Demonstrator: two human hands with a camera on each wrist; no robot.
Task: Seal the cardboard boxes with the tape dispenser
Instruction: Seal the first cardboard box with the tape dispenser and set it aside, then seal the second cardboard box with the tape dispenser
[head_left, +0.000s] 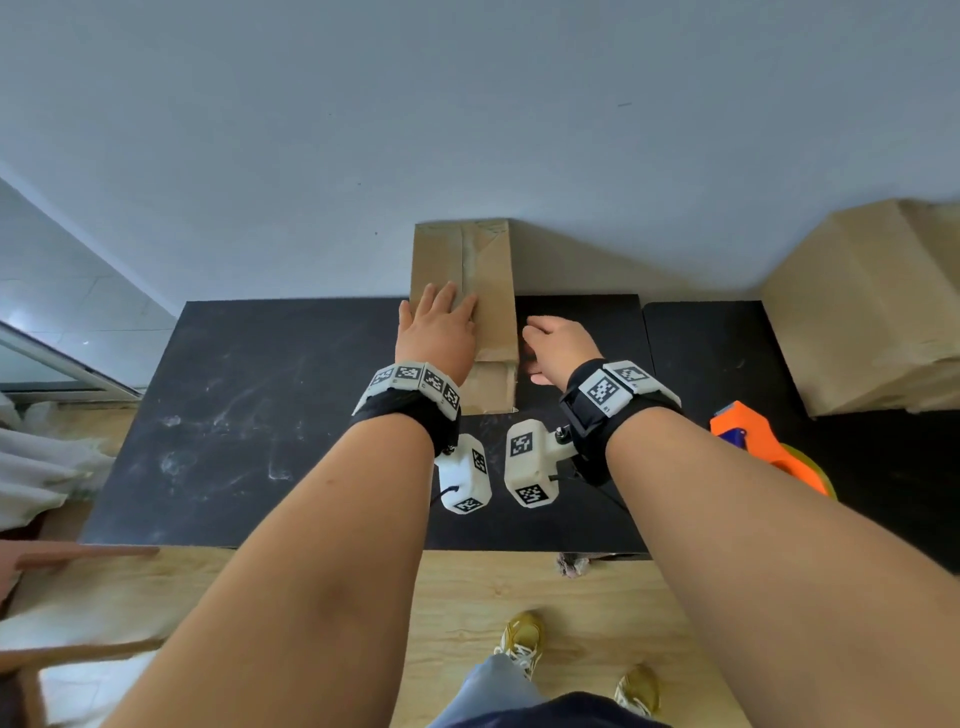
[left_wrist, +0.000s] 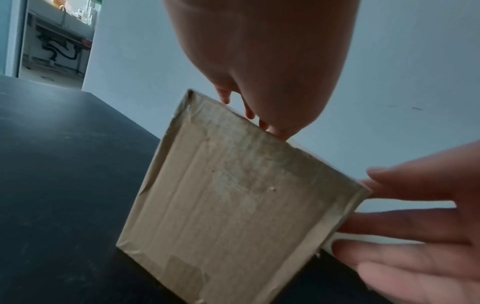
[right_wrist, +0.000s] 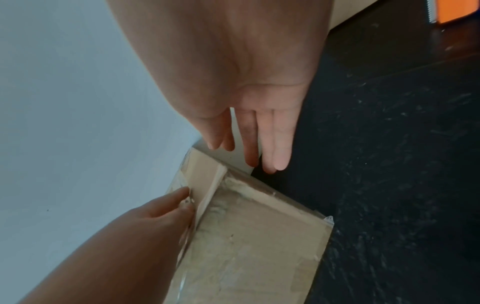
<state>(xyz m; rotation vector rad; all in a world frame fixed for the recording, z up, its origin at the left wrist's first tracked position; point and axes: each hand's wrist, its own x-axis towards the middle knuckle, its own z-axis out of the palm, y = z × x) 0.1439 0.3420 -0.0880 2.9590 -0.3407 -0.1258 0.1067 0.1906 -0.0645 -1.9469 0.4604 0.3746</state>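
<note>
From the head view, the left hand (head_left: 436, 327) lies flat, fingers straight, on top of the small box (head_left: 485, 291) standing on the counter (head_left: 249, 415). The right hand (head_left: 558, 345), relaxed and holding nothing, hangs just right of the box. The tape dispenser (head_left: 758, 441) lies farther right.

In the left wrist view, fingertips (left_wrist: 279, 131) touch the box's top edge.

In the right wrist view, straight fingers (right_wrist: 278, 144) hang beside the box.
</note>
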